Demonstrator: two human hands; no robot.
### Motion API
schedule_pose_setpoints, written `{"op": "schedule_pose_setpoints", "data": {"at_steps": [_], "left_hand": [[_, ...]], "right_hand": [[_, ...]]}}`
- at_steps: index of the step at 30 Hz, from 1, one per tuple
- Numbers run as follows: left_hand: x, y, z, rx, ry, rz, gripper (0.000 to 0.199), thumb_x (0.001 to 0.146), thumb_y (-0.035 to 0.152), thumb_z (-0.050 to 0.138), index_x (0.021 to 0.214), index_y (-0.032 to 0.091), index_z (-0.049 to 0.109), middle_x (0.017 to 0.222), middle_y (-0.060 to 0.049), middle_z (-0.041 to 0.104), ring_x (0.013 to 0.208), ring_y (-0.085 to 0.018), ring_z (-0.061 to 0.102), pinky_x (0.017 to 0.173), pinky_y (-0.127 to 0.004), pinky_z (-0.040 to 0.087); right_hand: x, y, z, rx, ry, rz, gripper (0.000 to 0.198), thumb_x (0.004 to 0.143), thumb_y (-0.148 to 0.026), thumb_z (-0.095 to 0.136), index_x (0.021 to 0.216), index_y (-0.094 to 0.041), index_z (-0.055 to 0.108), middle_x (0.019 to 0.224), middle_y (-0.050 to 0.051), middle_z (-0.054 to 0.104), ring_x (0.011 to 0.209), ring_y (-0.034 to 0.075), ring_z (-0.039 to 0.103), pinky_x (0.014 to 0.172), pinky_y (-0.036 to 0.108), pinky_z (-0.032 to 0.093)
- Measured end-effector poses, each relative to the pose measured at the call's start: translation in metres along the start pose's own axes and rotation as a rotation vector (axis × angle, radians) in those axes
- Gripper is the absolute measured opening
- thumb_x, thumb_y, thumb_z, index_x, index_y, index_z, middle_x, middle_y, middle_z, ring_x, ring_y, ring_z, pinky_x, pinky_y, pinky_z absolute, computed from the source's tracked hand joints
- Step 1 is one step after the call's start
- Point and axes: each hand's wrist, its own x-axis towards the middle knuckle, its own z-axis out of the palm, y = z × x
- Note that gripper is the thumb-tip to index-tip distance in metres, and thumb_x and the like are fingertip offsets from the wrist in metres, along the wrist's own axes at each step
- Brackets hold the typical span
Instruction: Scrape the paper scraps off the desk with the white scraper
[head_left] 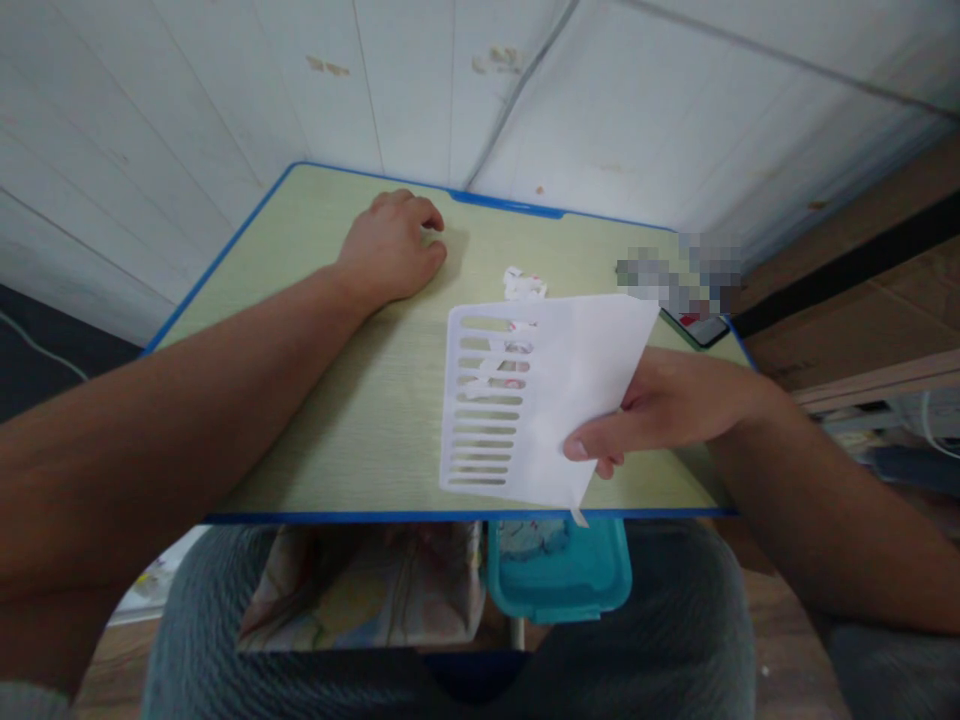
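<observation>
My right hand [652, 415] grips the right edge of a stiff white slotted panel [577, 360], thumb on the near face and the other fingers behind it. A column of several horizontal slots runs down the panel's left side, and a small tab sticks out at its bottom corner. The panel is tilted above the table [322, 420]. Just beyond its top edge lie small white scraps [523, 284]; more pale pieces with reddish marks show through the slots. Resting on the tabletop at the left, my left hand [394, 245] is loosely curled, thumb apart from the index finger, with nothing visible in it.
A phone-like dark device [697, 325], partly blurred out, lies at the table's right. Below the front edge are a turquoise tub [562, 590] and a patterned cloth [360, 600]. White panelled wall [225, 80] stands behind the table, with cardboard [862, 300] at the right.
</observation>
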Motion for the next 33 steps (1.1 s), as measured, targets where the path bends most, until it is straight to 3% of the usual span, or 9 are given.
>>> {"op": "schedule_pose_setpoints", "data": {"at_steps": [5, 9, 11, 13, 16, 18, 21, 28, 33], "left_hand": [[0.0, 0.0, 0.0, 0.007, 0.0, -0.001, 0.041, 0.103, 0.028, 0.059, 0.138, 0.017, 0.079, 0.147, -0.015, 0.072, 0.141, -0.035, 0.061, 0.131, -0.052, 0.047], [0.0, -0.002, 0.001, -0.024, -0.003, -0.01, 0.038, 0.104, 0.032, 0.062, 0.136, 0.023, 0.079, 0.147, -0.012, 0.072, 0.141, -0.035, 0.06, 0.131, -0.052, 0.045], [0.0, -0.003, 0.002, -0.015, 0.002, -0.011, 0.036, 0.105, 0.033, 0.063, 0.136, 0.023, 0.079, 0.147, -0.011, 0.073, 0.141, -0.035, 0.06, 0.13, -0.052, 0.047], [0.0, -0.003, 0.003, -0.008, 0.014, -0.003, 0.035, 0.106, 0.034, 0.063, 0.136, 0.024, 0.079, 0.147, -0.011, 0.074, 0.14, -0.035, 0.06, 0.129, -0.054, 0.048], [0.0, -0.003, 0.004, -0.004, 0.033, 0.01, 0.037, 0.104, 0.031, 0.064, 0.137, 0.024, 0.079, 0.144, -0.011, 0.075, 0.141, -0.037, 0.061, 0.127, -0.056, 0.05], [0.001, -0.003, 0.006, 0.013, 0.04, 0.011, 0.037, 0.102, 0.03, 0.064, 0.135, 0.024, 0.081, 0.142, -0.012, 0.075, 0.14, -0.038, 0.064, 0.124, -0.056, 0.052], [0.004, -0.005, 0.009, 0.008, 0.057, 0.003, 0.035, 0.101, 0.029, 0.064, 0.132, 0.027, 0.082, 0.139, -0.012, 0.076, 0.141, -0.039, 0.066, 0.122, -0.055, 0.055], [0.009, -0.01, 0.016, 0.019, 0.055, -0.027, 0.042, 0.099, 0.033, 0.066, 0.137, 0.026, 0.082, 0.146, -0.013, 0.074, 0.145, -0.044, 0.062, 0.125, -0.059, 0.05], [-0.002, -0.008, 0.002, 0.07, -0.007, -0.065, 0.048, 0.104, 0.038, 0.061, 0.144, 0.02, 0.081, 0.154, -0.02, 0.072, 0.146, -0.046, 0.061, 0.126, -0.062, 0.048]], "right_hand": [[-0.002, -0.006, 0.0, -0.008, 0.022, -0.015, 0.025, 0.09, -0.037, 0.1, 0.083, -0.017, 0.087, 0.069, 0.005, 0.081, 0.053, 0.02, 0.078, 0.05, 0.025, 0.066], [-0.002, -0.007, -0.003, -0.022, 0.037, -0.039, 0.033, 0.095, -0.045, 0.096, 0.081, -0.018, 0.084, 0.066, 0.005, 0.079, 0.053, 0.021, 0.077, 0.049, 0.027, 0.064], [0.001, -0.005, -0.007, -0.044, 0.198, -0.105, 0.04, 0.096, -0.054, 0.095, 0.079, -0.019, 0.083, 0.064, 0.005, 0.077, 0.052, 0.02, 0.075, 0.05, 0.029, 0.064], [0.006, -0.001, -0.012, -0.092, 0.453, -0.179, 0.044, 0.096, -0.058, 0.092, 0.076, -0.021, 0.08, 0.064, 0.005, 0.077, 0.054, 0.021, 0.073, 0.053, 0.032, 0.065], [0.014, 0.005, -0.02, -0.164, 0.838, -0.262, 0.039, 0.094, -0.054, 0.091, 0.073, -0.024, 0.077, 0.067, 0.006, 0.078, 0.055, 0.021, 0.07, 0.055, 0.036, 0.063], [0.017, 0.008, -0.02, -0.189, 0.991, -0.285, 0.034, 0.094, -0.049, 0.091, 0.074, -0.025, 0.076, 0.069, 0.006, 0.079, 0.055, 0.022, 0.069, 0.055, 0.039, 0.061], [0.019, 0.01, -0.004, -0.201, 1.051, -0.25, 0.031, 0.096, -0.045, 0.089, 0.075, -0.026, 0.076, 0.069, 0.006, 0.078, 0.056, 0.024, 0.068, 0.056, 0.041, 0.059], [0.02, 0.034, 0.069, -0.092, 1.208, -0.147, 0.039, 0.098, -0.055, 0.082, 0.077, -0.022, 0.076, 0.071, 0.009, 0.081, 0.06, 0.023, 0.072, 0.066, 0.039, 0.064], [0.037, 0.051, 0.084, 0.043, 1.304, -0.125, 0.048, 0.095, -0.067, 0.077, 0.082, -0.022, 0.075, 0.08, 0.013, 0.085, 0.064, 0.023, 0.072, 0.064, 0.038, 0.06]]}}
